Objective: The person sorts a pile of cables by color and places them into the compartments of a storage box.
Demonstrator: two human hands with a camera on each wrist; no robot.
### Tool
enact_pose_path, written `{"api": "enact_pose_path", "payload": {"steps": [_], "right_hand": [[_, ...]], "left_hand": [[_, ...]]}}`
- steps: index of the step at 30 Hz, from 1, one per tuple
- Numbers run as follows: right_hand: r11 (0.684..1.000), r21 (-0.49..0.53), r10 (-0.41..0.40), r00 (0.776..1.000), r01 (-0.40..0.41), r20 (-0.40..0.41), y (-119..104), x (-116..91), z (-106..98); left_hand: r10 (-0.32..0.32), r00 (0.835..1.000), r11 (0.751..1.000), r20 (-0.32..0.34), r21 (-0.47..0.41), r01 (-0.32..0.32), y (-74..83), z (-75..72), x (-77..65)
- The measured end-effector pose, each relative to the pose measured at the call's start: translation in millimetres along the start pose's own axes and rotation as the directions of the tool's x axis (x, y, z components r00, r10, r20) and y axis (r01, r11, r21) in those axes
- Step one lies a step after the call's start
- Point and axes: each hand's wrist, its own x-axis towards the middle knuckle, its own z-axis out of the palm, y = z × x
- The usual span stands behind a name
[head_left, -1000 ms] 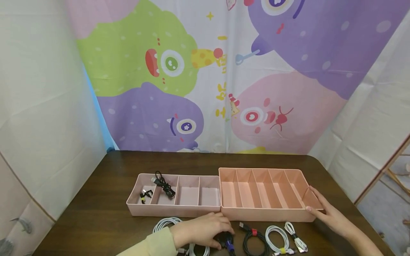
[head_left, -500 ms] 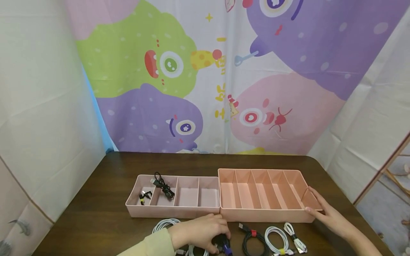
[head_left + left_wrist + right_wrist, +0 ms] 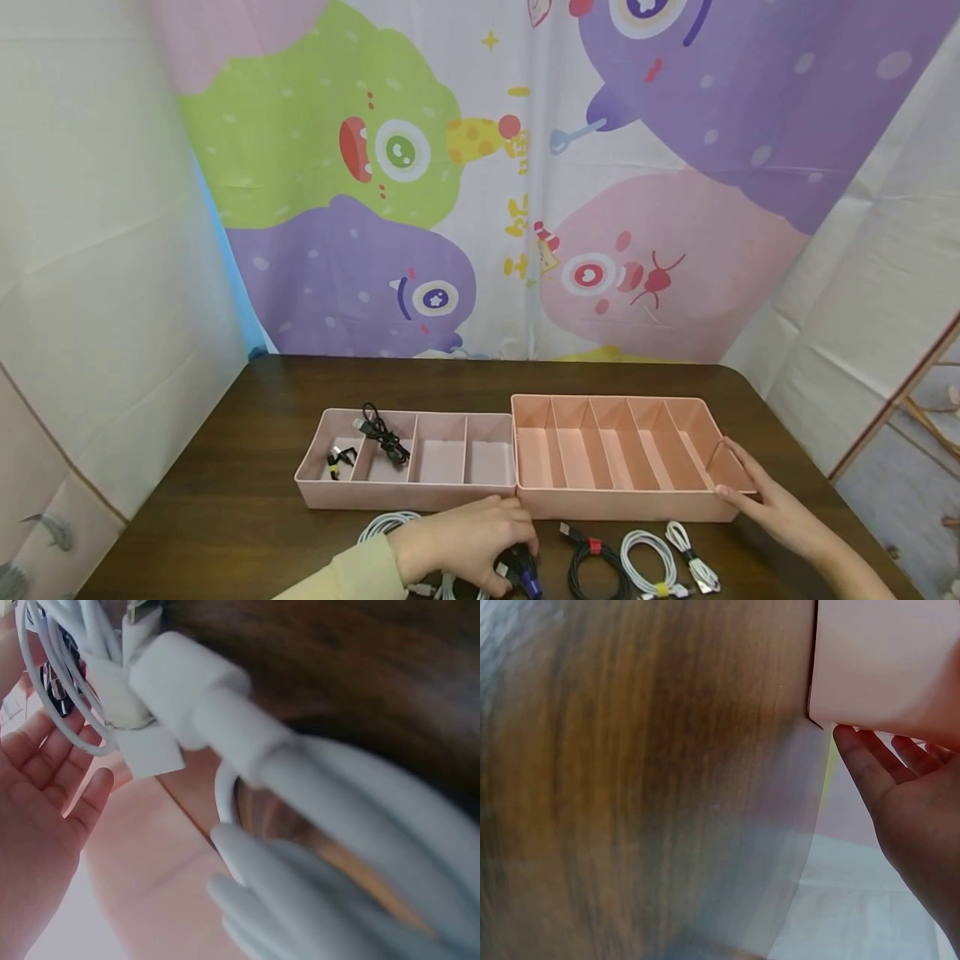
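Observation:
My left hand [image 3: 474,540] grips a bundled black cable [image 3: 519,570] with a blue-purple tie, at the table's front edge. In the left wrist view, white cable [image 3: 176,690] fills the foreground, and part of the black cable [image 3: 57,688] shows by the fingers. My right hand [image 3: 772,508] holds the near right corner of a peach divided box [image 3: 630,502], thumb at the front rim and fingers along the end wall. In the right wrist view, fingertips touch the box wall [image 3: 889,667]. The peach box's compartments hold nothing.
A paler pink divided box [image 3: 405,497] adjoins it on the left, with a black cable [image 3: 386,435] and a short black cable [image 3: 343,457] inside. Along the front lie a red-tied black cable [image 3: 596,562], a yellow-tied white cable [image 3: 648,558], a small white cable [image 3: 693,558] and a white coil [image 3: 388,522].
My left hand has shifted slightly left with the purple-tied black cable, which has tilted. The right hand and both boxes stay in place.

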Motion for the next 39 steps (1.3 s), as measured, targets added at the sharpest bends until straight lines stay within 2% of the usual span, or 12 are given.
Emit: {"api": "enact_pose_path", "payload": {"steps": [9,15,27,39], "right_hand": [[1.000,0.006,-0.004,1.000,0.004,0.000,0.5,-0.6,-0.6],[1.000,0.014,-0.005,1.000,0.005,-0.001,1.3,-0.3,-0.3],[1.000,-0.022,-0.006,1.000,0.006,-0.013,-0.3,0.2,0.0],[1.000,-0.002,0.010,1.000,-0.010,-0.005,-0.4,-0.2,0.3]], "left_hand": [[0.002,1.000,1.000,-0.027,-0.001,-0.002,0.0,-5.5,-3.4],[0.014,0.998,0.999,-0.054,0.034,-0.012,1.1,-10.6,-4.6],[0.016,0.999,0.997,-0.037,0.074,-0.013,1.2,-19.3,-7.9],[0.017,0.999,0.992,-0.048,0.122,-0.011,4.9,-30.0,-10.8]]}}
